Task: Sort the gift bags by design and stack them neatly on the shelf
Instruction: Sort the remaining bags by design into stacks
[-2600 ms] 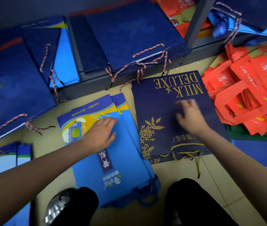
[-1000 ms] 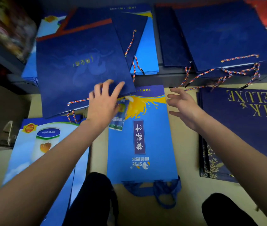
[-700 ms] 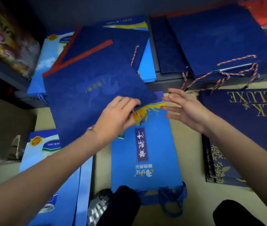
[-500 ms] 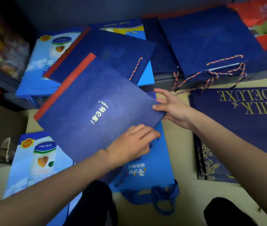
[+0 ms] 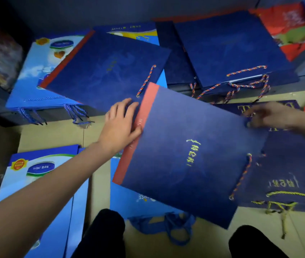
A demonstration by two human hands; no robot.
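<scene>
I hold a navy gift bag (image 5: 189,157) with a red edge strip, gold script and a twisted multicolour cord, tilted above the floor. My left hand (image 5: 122,123) grips its red edge at the left. My right hand (image 5: 271,116), blurred, pinches its upper right corner. A matching navy bag (image 5: 107,69) lies on the low shelf behind my left hand. Another stack of navy bags (image 5: 228,49) lies further right on the shelf. Under the held bag a bright blue bag (image 5: 138,198) lies on the floor, mostly hidden.
Light-blue printed bags (image 5: 36,71) lie on the shelf at left and more light-blue bags (image 5: 36,183) on the floor at lower left. A dark gold-lettered bag (image 5: 287,174) lies on the floor at right. Red bags (image 5: 293,25) sit at top right. My knees are at the bottom edge.
The navy bag has come off the shelf stack and swung right and down over the floor. My left hand shifted to its red edge and my right hand took its far corner.
</scene>
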